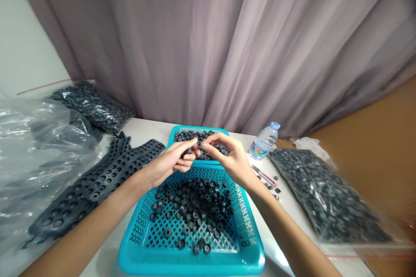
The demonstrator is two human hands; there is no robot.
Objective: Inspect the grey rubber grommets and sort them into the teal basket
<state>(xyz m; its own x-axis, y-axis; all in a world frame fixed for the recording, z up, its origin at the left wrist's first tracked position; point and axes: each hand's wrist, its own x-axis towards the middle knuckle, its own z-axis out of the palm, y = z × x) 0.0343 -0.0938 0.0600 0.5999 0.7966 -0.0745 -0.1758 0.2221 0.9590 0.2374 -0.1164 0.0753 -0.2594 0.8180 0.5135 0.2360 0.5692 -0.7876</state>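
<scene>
My left hand (175, 158) and my right hand (229, 151) meet over the far end of the front blue basket (191, 267). Between their fingertips is a small black ring-like rubber part (199, 143), pinched from both sides. More dark pieces (188, 151) show in the curled fingers of my left hand; how many, I cannot tell. Many similar short black cylinders with a hole (208, 201) lie loose in the front basket. A second blue basket (177, 129) behind it holds more of them, partly hidden by my hands.
To the left are perforated black rubber sheets (113, 173), a large clear plastic bag (42, 156) and a filled bag of black parts (92, 106). Rightward stand a water bottle (264, 142), pink-handled tweezers (264, 176) and another filled bag (328, 199). A curtain (208, 43) hangs behind.
</scene>
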